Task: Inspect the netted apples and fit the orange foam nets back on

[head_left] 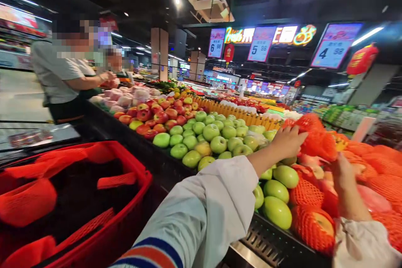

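Note:
My left hand (288,139) reaches across the green apples (218,144) and grips a bunched red foam net sleeve (318,138). My right hand (344,173) holds the same sleeve from its lower right side, with its fingers partly hidden. Whether a fruit is inside the sleeve I cannot tell. Under and around my hands lie fruits in red foam nets (314,226), some pale pink and partly uncovered. Green apples sit just left of them, below my left forearm.
A red basket (143,188) with several loose foam nets (28,203) stands at lower left. Red apples (160,117) and pale wrapped fruits (125,98) lie farther along the black-edged stand. A person (65,71) stands at the left, another behind. Price signs (260,45) hang overhead.

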The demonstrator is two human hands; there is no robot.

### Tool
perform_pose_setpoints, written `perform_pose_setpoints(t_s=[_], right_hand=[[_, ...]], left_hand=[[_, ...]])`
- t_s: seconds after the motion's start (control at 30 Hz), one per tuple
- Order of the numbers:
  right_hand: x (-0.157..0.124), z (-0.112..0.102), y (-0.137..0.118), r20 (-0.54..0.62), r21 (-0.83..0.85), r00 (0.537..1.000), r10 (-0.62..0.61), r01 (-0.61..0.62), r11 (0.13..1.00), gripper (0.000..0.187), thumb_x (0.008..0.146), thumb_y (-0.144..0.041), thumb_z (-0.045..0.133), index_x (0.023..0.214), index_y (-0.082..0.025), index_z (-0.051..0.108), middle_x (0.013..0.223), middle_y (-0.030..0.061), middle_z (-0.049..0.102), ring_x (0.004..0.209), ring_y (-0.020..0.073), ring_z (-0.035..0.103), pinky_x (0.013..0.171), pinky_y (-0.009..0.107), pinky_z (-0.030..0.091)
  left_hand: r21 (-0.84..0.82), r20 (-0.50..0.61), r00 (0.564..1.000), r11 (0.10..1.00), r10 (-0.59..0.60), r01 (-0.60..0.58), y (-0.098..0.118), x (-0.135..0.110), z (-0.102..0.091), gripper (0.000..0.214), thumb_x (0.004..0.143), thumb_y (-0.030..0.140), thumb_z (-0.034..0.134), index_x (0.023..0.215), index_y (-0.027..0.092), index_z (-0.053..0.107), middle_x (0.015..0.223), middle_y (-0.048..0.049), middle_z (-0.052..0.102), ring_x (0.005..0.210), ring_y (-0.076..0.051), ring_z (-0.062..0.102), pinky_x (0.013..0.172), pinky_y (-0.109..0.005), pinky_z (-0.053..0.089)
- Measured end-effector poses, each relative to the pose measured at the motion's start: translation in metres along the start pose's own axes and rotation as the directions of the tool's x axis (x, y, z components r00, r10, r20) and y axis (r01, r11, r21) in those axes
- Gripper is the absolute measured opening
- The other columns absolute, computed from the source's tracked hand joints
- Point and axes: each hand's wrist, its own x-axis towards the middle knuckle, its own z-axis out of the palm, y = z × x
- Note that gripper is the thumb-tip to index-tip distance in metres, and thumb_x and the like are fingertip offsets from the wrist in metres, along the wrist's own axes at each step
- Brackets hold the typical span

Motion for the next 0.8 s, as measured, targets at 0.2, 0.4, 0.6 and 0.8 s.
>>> perform_pose_setpoints(t_s=[0.2, 0.4, 0.6, 0.8], right_hand=[[-0.007, 0.013, -0.005, 0.148, 0.223, 0.989, 0.002, -0.035, 0.974, 0.051, 0.09, -0.055, 0.056, 0.131, -0.025, 0.058, 0.151, 0.0157, 0.05, 0.142, 0.027, 0.05, 0.114, 0.035, 0.042], [-0.012, 0.015, -0.008, 0.282, 0.138, 0.959, -0.001, -0.039, 0.99, 0.061, 0.06, -0.061, 0.086, 0.107, -0.025, 0.07, 0.125, 0.0107, 0.069, 0.119, 0.0311, 0.064, 0.107, 0.042, 0.051], [-0.004, 0.013, 0.009, 0.109, 0.261, 0.993, 0.042, -0.069, 0.963, 0.059, 0.041, -0.033, 0.093, 0.095, -0.021, 0.071, 0.104, 0.0057, 0.072, 0.093, 0.0199, 0.068, 0.08, 0.028, 0.057], [-0.004, 0.008, 0.015, -0.165, 0.421, 0.969, 0.181, -0.097, 0.902, 0.05, 0.042, -0.029, 0.083, 0.083, -0.019, 0.057, 0.073, -0.003, 0.059, 0.055, 0.0058, 0.045, 0.046, 0.017, 0.035]], left_hand=[[-0.219, 0.294, 0.948, 0.974, 0.122, -0.057, -0.025, -0.004, -0.001, 0.047, 0.092, 0.035, 0.061, 0.131, 0.009, 0.058, 0.135, -0.0171, 0.061, 0.126, -0.029, 0.059, 0.103, -0.038, 0.051], [-0.308, 0.403, 0.905, 0.951, 0.138, -0.008, -0.05, -0.015, -0.006, 0.037, 0.088, 0.04, 0.07, 0.109, 0.01, 0.065, 0.116, -0.0108, 0.071, 0.098, -0.021, 0.066, 0.076, -0.029, 0.046], [-0.424, 0.32, 0.942, 0.904, 0.098, 0.05, -0.052, -0.02, 0.001, 0.038, 0.087, 0.035, 0.072, 0.115, 0.011, 0.066, 0.121, -0.01, 0.07, 0.105, -0.021, 0.064, 0.086, -0.028, 0.045], [-0.524, 0.138, 0.989, 0.843, -0.057, 0.122, -0.053, -0.02, 0.005, 0.028, 0.083, 0.035, 0.072, 0.1, 0.013, 0.067, 0.104, -0.0064, 0.071, 0.093, -0.018, 0.061, 0.083, -0.027, 0.043]])
